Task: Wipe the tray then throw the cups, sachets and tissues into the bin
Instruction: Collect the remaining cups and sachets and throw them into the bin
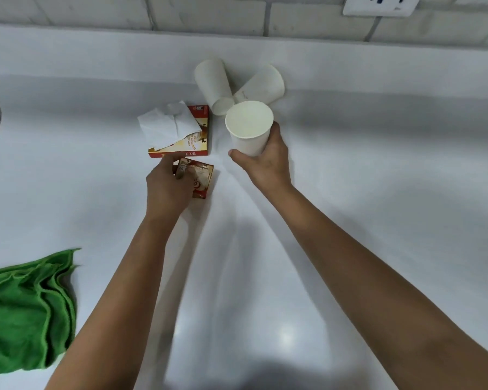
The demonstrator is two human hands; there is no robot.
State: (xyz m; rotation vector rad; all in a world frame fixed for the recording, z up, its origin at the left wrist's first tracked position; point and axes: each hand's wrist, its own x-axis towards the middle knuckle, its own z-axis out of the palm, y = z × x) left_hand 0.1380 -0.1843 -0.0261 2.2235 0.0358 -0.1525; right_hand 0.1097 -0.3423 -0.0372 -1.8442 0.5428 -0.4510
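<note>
A folded tissue (168,123) covers most of a red sachet box (193,149) on the white counter (378,164), leaving its lettering cut off. The left hand (168,190), palm down with fingers curled, pinches brown sachets (202,180) just below the box and hides part of them. The right hand (266,160) grips an upright paper cup (249,127) from below. Two more cups (238,83) lie tipped behind it. A green cloth (26,313) lies near left, cut off by the frame edge.
</note>
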